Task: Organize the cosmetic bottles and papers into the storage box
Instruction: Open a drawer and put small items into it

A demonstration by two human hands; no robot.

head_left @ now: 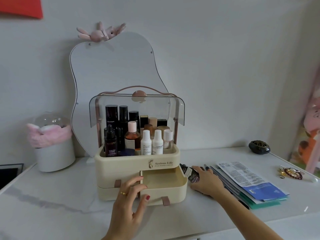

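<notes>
On the white table [69, 196], dead centre, sits the cream storage box [121, 168]: clear lid [136, 108] flipped up, top tray packed with upright cosmetic bottles [136, 135], right drawer [164, 187] pulled out with nothing visible inside, left drawer [110, 177] shut. My left hand [129, 203] rests with relaxed fingers on the box front at the open drawer's left corner, gripping nothing; my right hand [206, 181] is curled round a dark tube [190, 173] lying just right of the drawer, its label too blurred to read. Papers [249, 182] are stacked right of that hand, near edge partly under my wrist; behind the box the mirror [112, 71] is half hidden.
</notes>
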